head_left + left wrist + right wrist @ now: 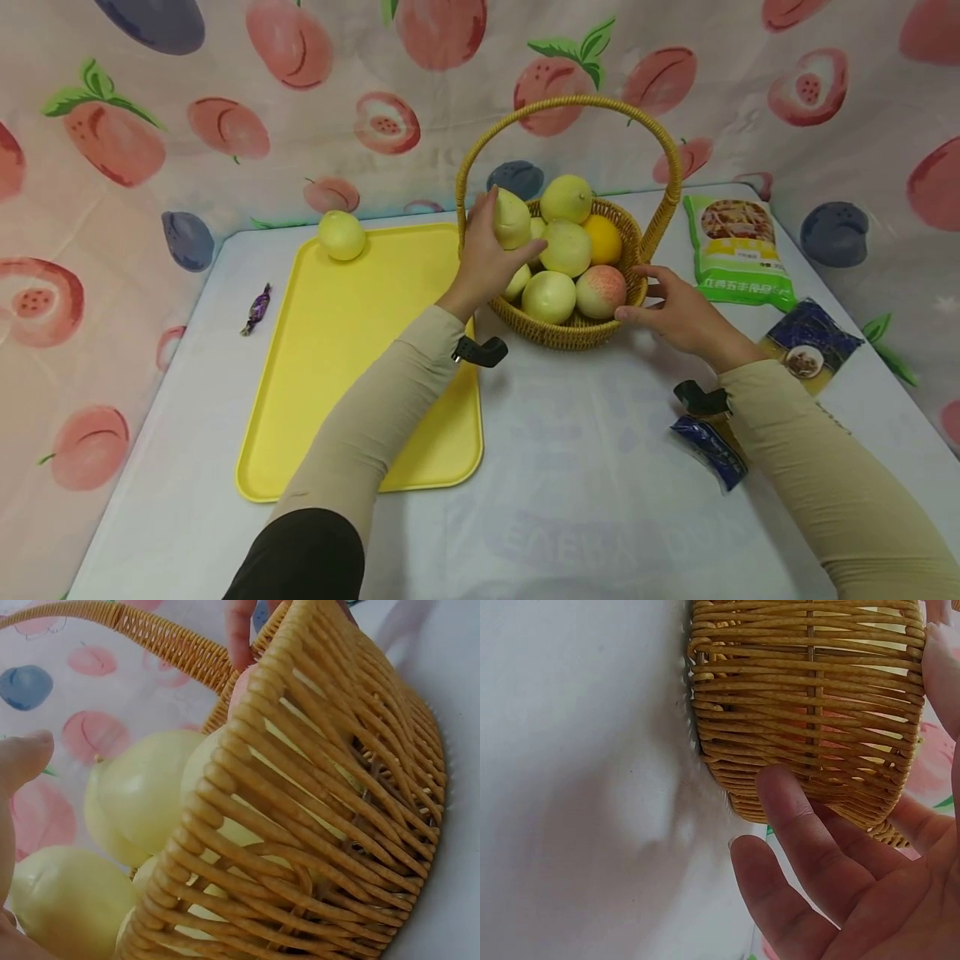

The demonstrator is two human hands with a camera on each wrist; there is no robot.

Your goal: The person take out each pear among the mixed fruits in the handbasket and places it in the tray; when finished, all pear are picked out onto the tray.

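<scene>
My left hand (487, 254) reaches over the left rim of a wicker basket (558, 335) and holds a pale yellow-green pear (512, 219) between fingers and thumb. In the left wrist view the thumb shows at the left edge, above that pear (71, 896). At the basket's right side, my right hand (678, 312) grips the rim near the base of the tall handle (573, 101). Two of its fingers (802, 832) extend along the outer wall in the right wrist view. Around the held pear lie several similar pears (567, 248), an orange (602, 239) and a peach (601, 292).
A yellow tray (352, 308) lies left of the basket, partly under my left arm, with one pear (342, 235) at its far left corner. Beside it sits a purple-wrapped candy (257, 310). On the right are a green food bag (738, 250) and two dark-blue packets (813, 337).
</scene>
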